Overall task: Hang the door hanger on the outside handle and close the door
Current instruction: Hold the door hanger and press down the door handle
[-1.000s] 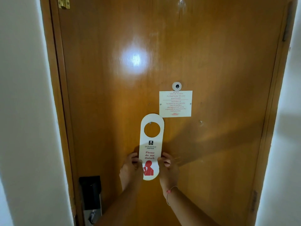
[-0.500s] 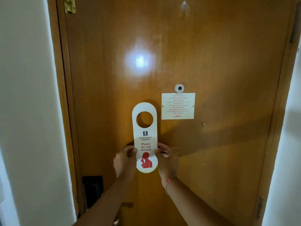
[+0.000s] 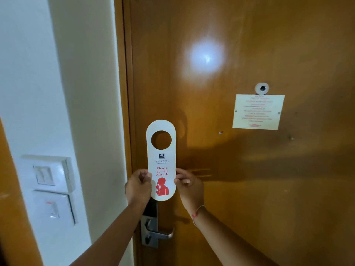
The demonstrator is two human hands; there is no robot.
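A white door hanger (image 3: 161, 150) with a round hole at its top and red "Please do not disturb" print is held upright in front of the brown wooden door (image 3: 240, 179). My left hand (image 3: 138, 186) pinches its lower left edge and my right hand (image 3: 189, 184) pinches its lower right edge. Below the hanger, a silver lever handle (image 3: 163, 234) sticks out from a metal lock plate (image 3: 148, 227) at the door's left edge. The door is shut in its frame; the hanger partly hides the dark top of the lock.
A white wall (image 3: 80, 93) runs left of the door frame, with two white switch plates (image 3: 50, 173) (image 3: 54, 207) on it. A peephole (image 3: 261, 88) and a pale notice card (image 3: 258, 111) sit on the door at the right. A brown panel edge (image 3: 11, 208) is at far left.
The view has swung left and moved closer, so the switches and the lever handle came into sight. Both hands kept hold of the hanger, which now sits above the lock.
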